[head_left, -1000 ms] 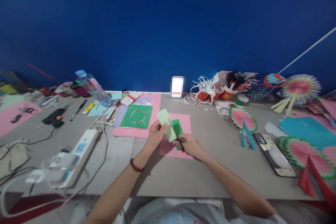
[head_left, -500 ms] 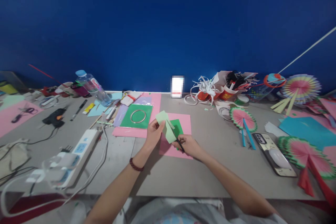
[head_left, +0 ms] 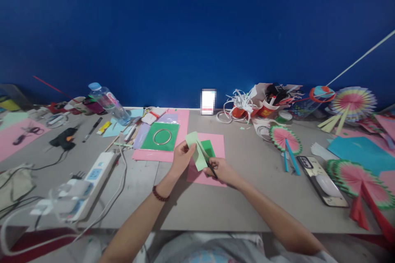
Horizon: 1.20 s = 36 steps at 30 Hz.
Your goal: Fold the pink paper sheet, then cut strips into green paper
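My left hand (head_left: 184, 155) pinches a light green piece of paper (head_left: 197, 154) by its left edge. A pair of dark scissors (head_left: 211, 168) is gripped in my right hand (head_left: 220, 169), its blades at the paper's right side, where a narrow strip stands apart from the main piece. Below both hands lies a pink sheet (head_left: 216, 141), with a darker green paper (head_left: 208, 147) on top of it, partly hidden by the light green one. The scissors' handles are mostly covered by my right fingers.
A silver ring (head_left: 162, 137) rests on a green paper pack (head_left: 148, 141) to the left. Nearby are a power strip (head_left: 98, 176), a plastic bottle (head_left: 111, 104) and a glue gun (head_left: 63, 139). Rightward lie a phone (head_left: 308, 169) under a mouse (head_left: 327, 185), and a watermelon-patterned fan (head_left: 285, 137).
My left hand and the light green paper have shifted slightly right and down. The scissors stay at the paper's right side, in my right hand.
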Tool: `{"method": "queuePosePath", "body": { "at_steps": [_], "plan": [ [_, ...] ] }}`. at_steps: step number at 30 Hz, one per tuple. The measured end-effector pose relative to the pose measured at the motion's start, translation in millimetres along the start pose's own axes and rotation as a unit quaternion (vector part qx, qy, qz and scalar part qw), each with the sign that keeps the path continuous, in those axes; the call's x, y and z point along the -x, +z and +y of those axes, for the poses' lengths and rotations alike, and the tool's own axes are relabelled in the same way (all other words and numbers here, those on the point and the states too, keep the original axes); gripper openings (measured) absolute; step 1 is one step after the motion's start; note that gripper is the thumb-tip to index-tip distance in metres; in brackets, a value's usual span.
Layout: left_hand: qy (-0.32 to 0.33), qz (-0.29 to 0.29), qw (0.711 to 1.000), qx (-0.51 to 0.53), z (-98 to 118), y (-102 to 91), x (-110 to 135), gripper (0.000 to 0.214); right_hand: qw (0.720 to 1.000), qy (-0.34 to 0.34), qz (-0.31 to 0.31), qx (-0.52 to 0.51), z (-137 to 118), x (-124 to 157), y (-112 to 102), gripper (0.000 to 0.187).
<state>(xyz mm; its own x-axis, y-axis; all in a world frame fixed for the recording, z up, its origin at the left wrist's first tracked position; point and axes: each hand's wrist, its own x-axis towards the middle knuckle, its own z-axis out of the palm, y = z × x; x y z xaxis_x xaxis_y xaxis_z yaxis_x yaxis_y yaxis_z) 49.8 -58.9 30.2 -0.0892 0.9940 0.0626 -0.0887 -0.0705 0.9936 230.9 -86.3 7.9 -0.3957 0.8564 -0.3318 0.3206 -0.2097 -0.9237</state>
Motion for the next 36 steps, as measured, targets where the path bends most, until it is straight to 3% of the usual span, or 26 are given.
{"method": "queuePosePath", "body": {
  "at_steps": [9,22,36],
  "plan": [
    [0.006,-0.013,0.999,-0.030,2.4,1.3,2.0,0.030,0.999,-0.004,-0.018,-0.030,-15.0,6.3,-1.1,0.037],
    [0.005,-0.031,0.999,-0.037,3.7,-5.1,-3.5,0.032,0.996,-0.039,-0.061,-0.059,-10.9,4.2,-5.5,0.026],
    [-0.053,-0.055,0.997,-0.006,4.2,3.4,1.8,0.035,0.998,-0.040,-0.023,-0.047,-8.7,2.0,-2.5,0.038]
  ]
}}
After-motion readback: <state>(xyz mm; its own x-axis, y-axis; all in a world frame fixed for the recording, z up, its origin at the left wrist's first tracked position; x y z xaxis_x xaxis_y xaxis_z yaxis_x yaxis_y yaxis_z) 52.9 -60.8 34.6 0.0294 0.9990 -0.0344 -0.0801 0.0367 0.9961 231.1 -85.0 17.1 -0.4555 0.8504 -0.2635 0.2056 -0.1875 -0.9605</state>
